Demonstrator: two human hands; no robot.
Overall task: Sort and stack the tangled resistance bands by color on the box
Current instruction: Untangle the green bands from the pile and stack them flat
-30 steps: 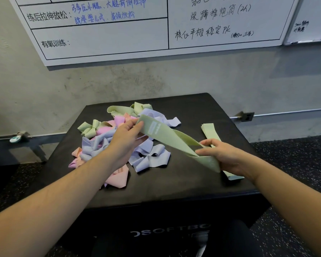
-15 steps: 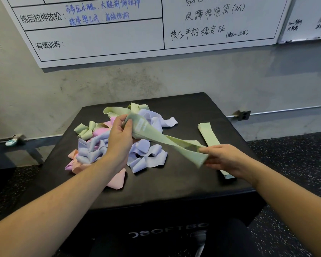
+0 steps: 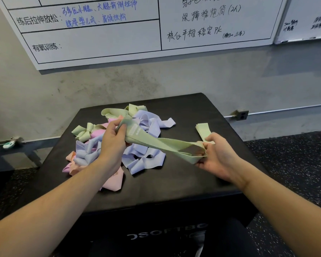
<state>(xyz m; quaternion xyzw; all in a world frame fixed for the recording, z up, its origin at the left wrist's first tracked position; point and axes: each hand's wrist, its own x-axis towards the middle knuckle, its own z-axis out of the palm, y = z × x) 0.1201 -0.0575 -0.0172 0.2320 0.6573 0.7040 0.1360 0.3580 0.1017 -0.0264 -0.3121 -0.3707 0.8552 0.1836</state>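
The left hand [image 3: 112, 145] pinches one end of a pale green stretchy resistance band [image 3: 156, 143] above the tangled heap of green, lilac and pink bands [image 3: 143, 154], while the right hand [image 3: 218, 156] grips the band's other end, fingers curled into its loop. The band hangs stretched between them over the black padded box [image 3: 174, 182], whose top surface also carries a flat stack of pale green bands [image 3: 203, 128] at far right, just beyond the right hand.

A whiteboard [image 3: 119, 30] with handwriting was mounted at the top; a wall socket [image 3: 242, 115] was fixed at centre right.
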